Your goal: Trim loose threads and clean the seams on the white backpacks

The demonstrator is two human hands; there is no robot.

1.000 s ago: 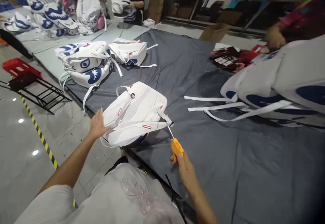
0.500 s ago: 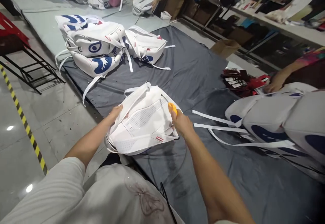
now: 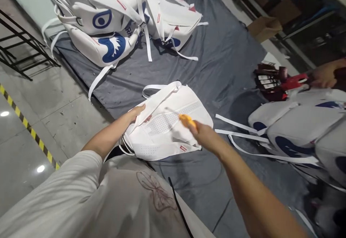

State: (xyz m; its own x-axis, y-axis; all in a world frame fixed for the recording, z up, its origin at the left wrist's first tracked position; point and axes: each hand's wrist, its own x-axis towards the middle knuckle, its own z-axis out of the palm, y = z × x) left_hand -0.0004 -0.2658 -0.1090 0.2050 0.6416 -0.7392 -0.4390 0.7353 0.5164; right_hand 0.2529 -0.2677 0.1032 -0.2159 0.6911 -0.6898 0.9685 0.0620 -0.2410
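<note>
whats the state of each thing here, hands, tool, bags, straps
left hand: gripping the backpack's edge
right hand: closed on the orange tool
orange tool: held over the backpack, blurred
backpack: lying flat, mesh back up
far backpacks: piled, straps loose
cloth: spread, wrinkled

Dark grey cloth-covered table (image 3: 216, 50), white backpacks (image 3: 173, 126) (image 3: 102, 18) (image 3: 297, 130), red-black packets (image 3: 273, 83) on it
</note>
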